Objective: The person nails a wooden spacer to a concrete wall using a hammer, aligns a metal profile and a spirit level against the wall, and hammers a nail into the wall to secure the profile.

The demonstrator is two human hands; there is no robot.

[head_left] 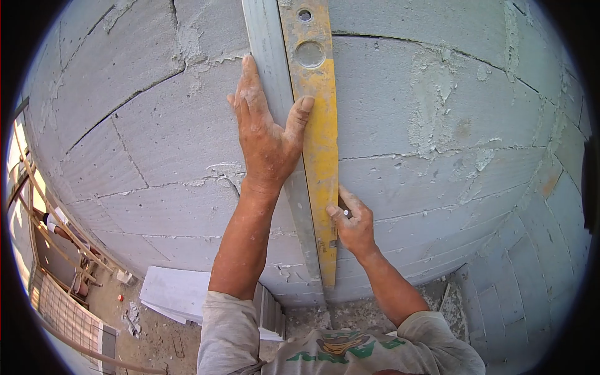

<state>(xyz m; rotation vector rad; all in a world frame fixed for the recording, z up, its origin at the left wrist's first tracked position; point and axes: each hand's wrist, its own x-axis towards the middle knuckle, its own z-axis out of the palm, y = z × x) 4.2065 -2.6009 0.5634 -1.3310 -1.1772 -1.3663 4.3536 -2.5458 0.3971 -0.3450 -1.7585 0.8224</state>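
Left hand: spread wide, fingers laid flat over the metal strip, thumb reaching across onto the yellow level; it presses rather than wraps. Right hand: thumb and fingers closed in a pinch about a small white-ended stick, exact kind unclear; thumb tip over the level's edge.

Risk, judged: strip and level could slide or tilt against the block wall, since the left hand appears to hold by flat pressure alone; dusty fingers may cut grip; a nudge from the right hand at the edge might skew the level; the pinched stick could slip out.

Positions: level upright, its upper part at 1 o'clock from the left hand, its nearest edge at 9 o'clock from the right; strip beside it, running from 12 to 5 o'clock past the left hand.
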